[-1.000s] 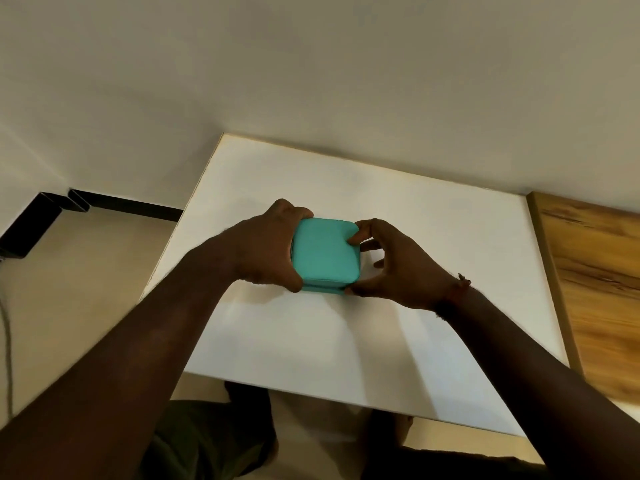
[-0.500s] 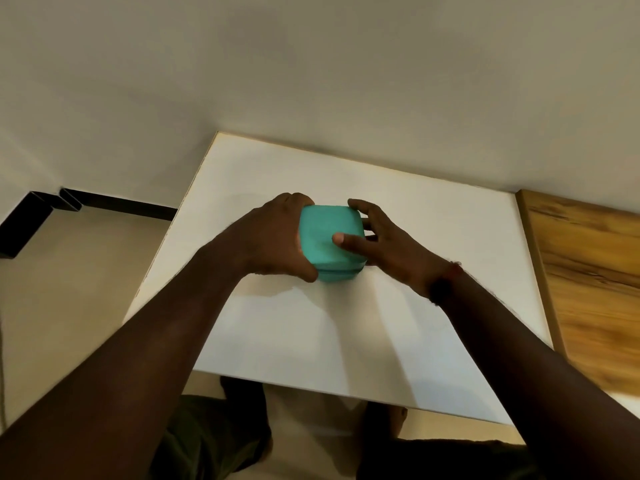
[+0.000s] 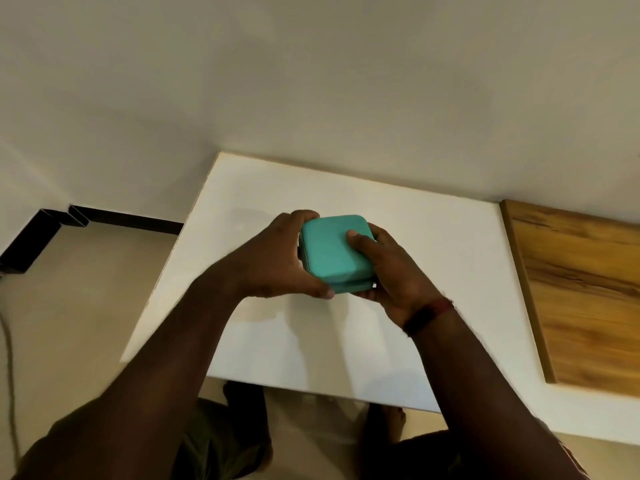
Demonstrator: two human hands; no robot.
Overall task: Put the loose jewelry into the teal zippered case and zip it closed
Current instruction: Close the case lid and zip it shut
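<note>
I clamp the teal case (image 3: 334, 252) between my left hand (image 3: 277, 261) and right hand (image 3: 391, 271) above the middle of the counter (image 3: 433, 244), lid down, likely running the zipper round its near corner next.

Two bare arms reach forward; the left hand (image 3: 277, 258) and right hand (image 3: 391, 271) each grip opposite sides of a small rounded teal zippered case (image 3: 332, 252).

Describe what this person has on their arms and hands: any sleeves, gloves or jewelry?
Both forearms are bare, with no sleeves or gloves in view. The left hand shows nothing worn. At the wrist of the right hand sits a dark band with a reddish thread bracelet beside it. No rings can be made out.
</note>
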